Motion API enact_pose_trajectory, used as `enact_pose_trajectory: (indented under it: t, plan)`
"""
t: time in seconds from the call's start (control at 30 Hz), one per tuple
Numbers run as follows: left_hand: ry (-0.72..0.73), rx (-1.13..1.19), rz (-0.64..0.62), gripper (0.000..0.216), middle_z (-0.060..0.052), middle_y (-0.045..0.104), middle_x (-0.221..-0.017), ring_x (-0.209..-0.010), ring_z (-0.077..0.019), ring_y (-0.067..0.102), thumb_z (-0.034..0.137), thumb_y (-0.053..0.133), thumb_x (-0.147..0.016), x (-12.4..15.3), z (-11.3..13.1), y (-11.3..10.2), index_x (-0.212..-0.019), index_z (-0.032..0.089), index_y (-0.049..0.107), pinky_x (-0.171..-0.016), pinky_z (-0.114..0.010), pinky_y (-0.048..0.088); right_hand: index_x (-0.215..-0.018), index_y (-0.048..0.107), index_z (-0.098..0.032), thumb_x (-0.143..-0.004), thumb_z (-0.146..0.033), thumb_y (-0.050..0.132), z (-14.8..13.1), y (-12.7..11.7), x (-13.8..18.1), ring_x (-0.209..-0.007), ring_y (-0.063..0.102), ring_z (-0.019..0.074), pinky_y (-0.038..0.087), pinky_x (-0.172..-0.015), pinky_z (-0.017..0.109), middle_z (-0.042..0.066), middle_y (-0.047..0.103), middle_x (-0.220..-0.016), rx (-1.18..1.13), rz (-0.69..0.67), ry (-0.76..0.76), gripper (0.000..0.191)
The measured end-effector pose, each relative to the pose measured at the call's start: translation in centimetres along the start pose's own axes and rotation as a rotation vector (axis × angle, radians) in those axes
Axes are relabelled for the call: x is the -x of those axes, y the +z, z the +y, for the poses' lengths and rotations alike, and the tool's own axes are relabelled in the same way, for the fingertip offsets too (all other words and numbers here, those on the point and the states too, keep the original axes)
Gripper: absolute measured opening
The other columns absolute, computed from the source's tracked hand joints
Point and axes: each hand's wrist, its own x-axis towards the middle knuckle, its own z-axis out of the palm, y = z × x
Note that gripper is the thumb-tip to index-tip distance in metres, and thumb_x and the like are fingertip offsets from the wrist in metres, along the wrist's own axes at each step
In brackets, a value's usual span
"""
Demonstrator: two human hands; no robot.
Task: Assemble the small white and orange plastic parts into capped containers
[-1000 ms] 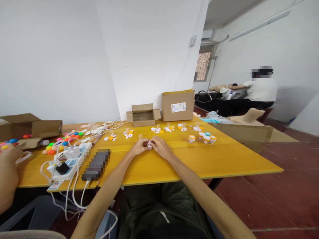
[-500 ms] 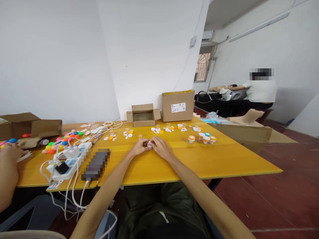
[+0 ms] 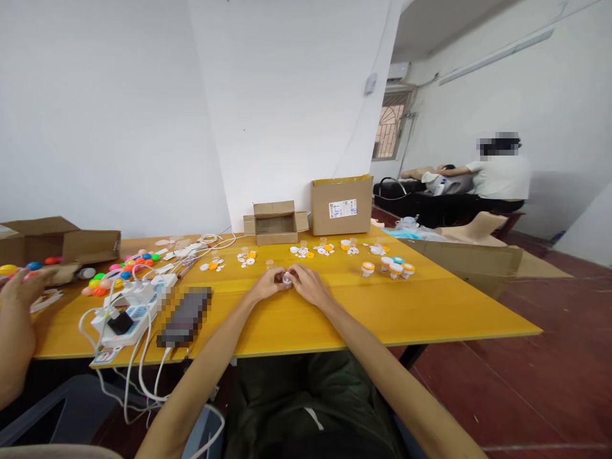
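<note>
My left hand [image 3: 266, 285] and my right hand [image 3: 310, 284] meet above the yellow table [image 3: 296, 325], their fingers closed on a small white round plastic part [image 3: 287, 278]. Fingers hide most of this part. Just beyond my left hand stands a small clear cup [image 3: 269, 263]. Farther back lie groups of loose pieces, among them white discs [image 3: 251, 261] and orange rings [image 3: 310, 254]. To the right of my right hand, several small assembled clear containers with orange, white or teal tops [image 3: 396, 269] stand upright, one orange-topped container [image 3: 368, 268] slightly apart.
An open carton [image 3: 276, 228] and a taller cardboard box [image 3: 341, 207] stand along the back. At left are a power strip [image 3: 136, 315] with cables, a phone [image 3: 185, 317], colourful balls [image 3: 138, 262] and a co-worker's hand [image 3: 19, 296]. Another person [image 3: 500, 175] sits far right.
My hands stay in nearly the same place around the white part. At far left, the co-worker's hand has shifted, leaving more of the balls visible.
</note>
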Motion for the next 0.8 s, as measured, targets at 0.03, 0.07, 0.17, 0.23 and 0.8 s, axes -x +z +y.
enact_pose_trajectory:
  t: [0.03,0.07,0.17,0.23,0.8]
  plan:
    - [0.0,-0.005,0.004,0.024,0.003,0.053,-0.071,-0.066,-0.0116,0.048,0.034,0.075,-0.069,0.0,-0.1,0.0,-0.078,0.016,0.062,-0.065,-0.025,0.041,-0.091,0.061,-0.024,-0.093,-0.026,0.053,0.0,0.0,0.0,-0.086,0.064,0.0179,0.044,-0.074,0.027,0.004,0.07,-0.093,-0.001,0.003,0.005,0.009]
    - [0.0,-0.009,0.007,0.024,0.003,0.054,-0.072,-0.067,-0.0118,0.048,0.033,0.075,-0.069,0.0,-0.1,0.0,-0.078,0.016,0.063,-0.065,-0.025,0.042,-0.091,0.061,-0.024,-0.093,-0.026,0.053,0.1,0.0,0.0,-0.086,0.064,0.018,0.044,-0.074,0.027,0.004,0.07,-0.093,-0.002,0.004,0.008,0.009]
    - [-0.004,-0.014,0.015,0.023,0.002,0.057,-0.073,-0.068,-0.0122,0.05,0.032,0.076,-0.069,0.0,-0.1,-0.1,-0.08,0.015,0.064,-0.067,-0.025,0.044,-0.092,0.062,-0.024,-0.095,-0.028,0.051,0.2,0.0,-0.1,-0.086,0.064,0.0181,0.044,-0.073,0.027,0.004,0.071,-0.094,0.002,0.004,0.0,0.012]
    - [-0.014,-0.02,0.016,0.024,0.002,0.058,-0.074,-0.069,-0.0126,0.051,0.033,0.076,-0.069,0.0,-0.1,-0.1,-0.081,0.016,0.065,-0.068,-0.026,0.045,-0.092,0.062,-0.024,-0.095,-0.029,0.049,0.3,0.0,-0.1,-0.085,0.064,0.0182,0.044,-0.073,0.027,0.004,0.071,-0.094,0.008,0.006,-0.003,0.013]
    - [-0.079,-0.013,0.104,0.023,-0.001,0.064,-0.078,-0.072,-0.0149,0.054,0.028,0.075,-0.066,0.1,0.0,-0.1,-0.085,0.017,0.067,-0.074,-0.028,0.047,-0.084,0.062,-0.024,-0.094,-0.03,0.044,1.5,0.3,-0.6,-0.076,0.062,0.019,0.045,-0.068,0.028,0.003,0.069,-0.084,-0.1,0.102,0.03,0.022]
